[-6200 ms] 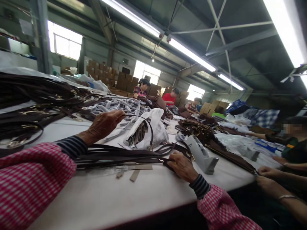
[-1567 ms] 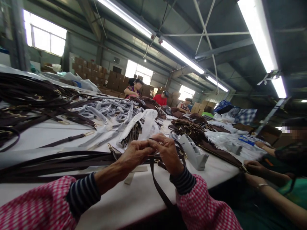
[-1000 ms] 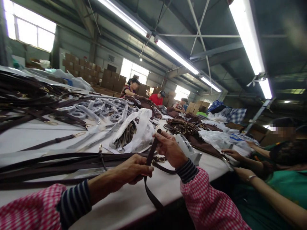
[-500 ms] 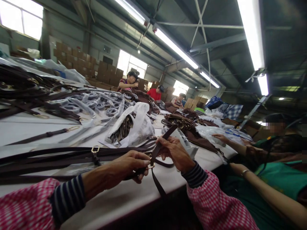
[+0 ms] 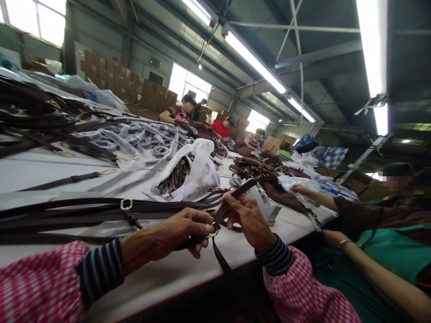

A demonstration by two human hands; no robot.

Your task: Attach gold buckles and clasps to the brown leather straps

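Between my hands is a dark brown strap (image 5: 221, 256) that runs through a gold buckle (image 5: 214, 232). My left hand (image 5: 180, 229) pinches the strap at the buckle, thumb on top. The upper end of the strap sticks up from my right hand (image 5: 247, 217), whose thumb and fingers are closed on it. A lower length hangs down past the table edge. More dark straps (image 5: 84, 211) lie on the table beyond my left forearm, one with a gold buckle (image 5: 126, 204) standing up.
A white plastic bag (image 5: 202, 172) full of flat pieces stands past my hands. Plastic-wrapped coiled straps (image 5: 144, 137) and brown bags (image 5: 256, 168) are heaped further back. At right, a co-worker's arm (image 5: 373, 264) is close to the table edge. Several people sit across the table.
The strap end in my right hand has tipped further right, and its loop beside that hand looks smaller. My left hand stays at the buckle. The view has shifted slightly.
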